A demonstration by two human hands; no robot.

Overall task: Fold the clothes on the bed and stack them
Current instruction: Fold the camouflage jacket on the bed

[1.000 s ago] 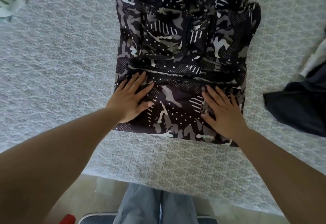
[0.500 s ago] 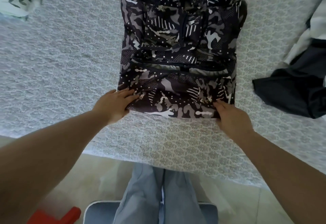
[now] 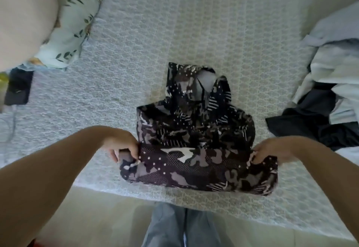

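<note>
A dark camouflage-print jacket [image 3: 194, 130] lies on the grey patterned bed cover [image 3: 174, 33], its collar pointing away from me. Its near hem is lifted off the bed and hangs as a doubled flap. My left hand [image 3: 124, 145] pinches the flap's left corner. My right hand [image 3: 272, 151] pinches the right corner at about the same height. Both arms reach in from the lower corners of the view.
A heap of unfolded clothes [image 3: 334, 83], pale blue and dark navy, lies at the right of the bed. A leaf-print pillow [image 3: 73, 23] sits at the far left, with a dark item [image 3: 17, 87] below it. The bed's near edge runs just below the jacket.
Both hands went from pressing flat on the jacket to sliding to its near hem, gripping the corners and lifting them. The view has pulled back and the jacket looks smaller.
</note>
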